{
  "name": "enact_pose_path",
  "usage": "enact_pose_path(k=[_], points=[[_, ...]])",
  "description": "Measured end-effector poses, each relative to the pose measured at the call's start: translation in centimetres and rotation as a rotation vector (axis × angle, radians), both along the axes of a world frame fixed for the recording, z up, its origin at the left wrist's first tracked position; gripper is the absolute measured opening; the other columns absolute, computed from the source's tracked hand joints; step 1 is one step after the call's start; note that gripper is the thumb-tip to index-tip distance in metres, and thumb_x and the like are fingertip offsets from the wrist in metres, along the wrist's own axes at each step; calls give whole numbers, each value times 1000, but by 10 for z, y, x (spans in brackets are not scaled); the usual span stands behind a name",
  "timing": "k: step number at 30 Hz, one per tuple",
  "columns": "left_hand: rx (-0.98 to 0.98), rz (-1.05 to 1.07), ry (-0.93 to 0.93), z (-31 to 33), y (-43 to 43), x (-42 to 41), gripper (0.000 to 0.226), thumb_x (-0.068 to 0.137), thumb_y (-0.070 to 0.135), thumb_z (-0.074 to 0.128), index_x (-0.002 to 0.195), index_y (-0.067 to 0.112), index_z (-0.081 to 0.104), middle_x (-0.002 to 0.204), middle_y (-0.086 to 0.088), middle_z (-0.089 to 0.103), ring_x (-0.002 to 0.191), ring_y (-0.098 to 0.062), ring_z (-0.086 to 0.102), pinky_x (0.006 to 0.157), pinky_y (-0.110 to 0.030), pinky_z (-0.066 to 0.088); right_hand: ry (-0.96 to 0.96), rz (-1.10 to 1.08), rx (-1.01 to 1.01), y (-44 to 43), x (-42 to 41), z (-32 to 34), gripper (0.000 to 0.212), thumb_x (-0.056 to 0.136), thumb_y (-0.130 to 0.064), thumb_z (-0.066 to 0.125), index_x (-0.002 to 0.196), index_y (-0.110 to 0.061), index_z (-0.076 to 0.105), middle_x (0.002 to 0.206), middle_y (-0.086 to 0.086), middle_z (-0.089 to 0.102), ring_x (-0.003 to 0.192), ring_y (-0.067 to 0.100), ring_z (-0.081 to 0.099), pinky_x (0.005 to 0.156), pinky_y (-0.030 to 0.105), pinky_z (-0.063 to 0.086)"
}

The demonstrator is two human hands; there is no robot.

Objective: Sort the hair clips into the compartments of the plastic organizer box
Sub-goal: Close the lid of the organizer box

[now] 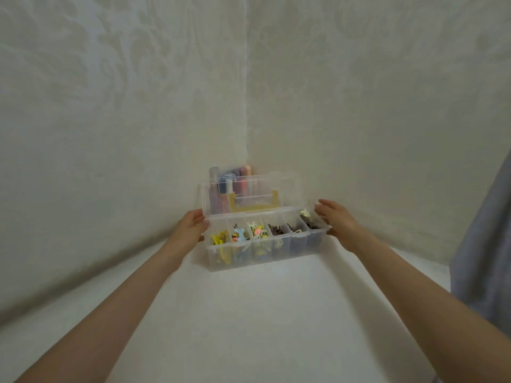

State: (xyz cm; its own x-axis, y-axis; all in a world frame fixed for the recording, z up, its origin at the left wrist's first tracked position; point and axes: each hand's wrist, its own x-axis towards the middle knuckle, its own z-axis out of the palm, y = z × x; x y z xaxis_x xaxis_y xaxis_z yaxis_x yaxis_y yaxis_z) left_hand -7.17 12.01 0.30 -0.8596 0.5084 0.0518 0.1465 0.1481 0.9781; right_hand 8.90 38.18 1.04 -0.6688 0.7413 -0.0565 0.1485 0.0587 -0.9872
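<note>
Left hand (193, 226) grips the box (262, 258) at its left end, right hand (336, 221) grips the right end; lid (249, 194) up, hair clips (257, 230) lying in the compartments, box at the far corner of the table (249, 313)

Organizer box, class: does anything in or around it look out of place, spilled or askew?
A pale yellow clip sits high at the back of the rightmost compartment, above dark brown clips, seemingly unsorted. None lie on the table. The left hand and right hand grip the organizer box by its ends.
</note>
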Motion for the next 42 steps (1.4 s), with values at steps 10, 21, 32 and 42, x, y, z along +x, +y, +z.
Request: enact_pose_path(k=[10, 21, 32, 42], points=[[126, -79, -44, 3, -3, 2, 48, 86, 1, 55, 130, 16, 45, 129, -2, 54, 110, -19, 56, 81, -27, 47, 196, 116, -152, -4, -3, 6, 25, 98, -36, 41, 90, -24, 63, 91, -7, 65, 85, 17, 59, 89, 36, 46], [266, -95, -136, 4, -6, 21, 29, 93, 19, 51, 122, 16, 48, 118, -1, 62, 105, -13, 60, 76, -29, 49, 437, 103, -270, -9, 30, -8, 43, 98, -44, 32, 109, -17, 64, 109, 5, 65, 107, 19, 57, 97, 42, 43], [242, -91, -83, -7, -12, 48, 29, 93, 20, 52, 119, 23, 40, 122, 11, 50, 97, -2, 56, 71, -22, 46, 385, 158, -150, -27, 57, -24, 35, 89, -8, 44, 120, -19, 57, 110, 2, 62, 96, 18, 58, 74, 30, 45], [191, -125, 35, -9, -14, 55, 31, 98, 21, 39, 128, 27, 40, 126, 11, 49, 98, -3, 56, 74, -22, 45, 324, 122, 27, -40, 60, -18, 38, 93, -4, 36, 107, -21, 67, 109, 0, 64, 95, 16, 59, 75, 27, 48]])
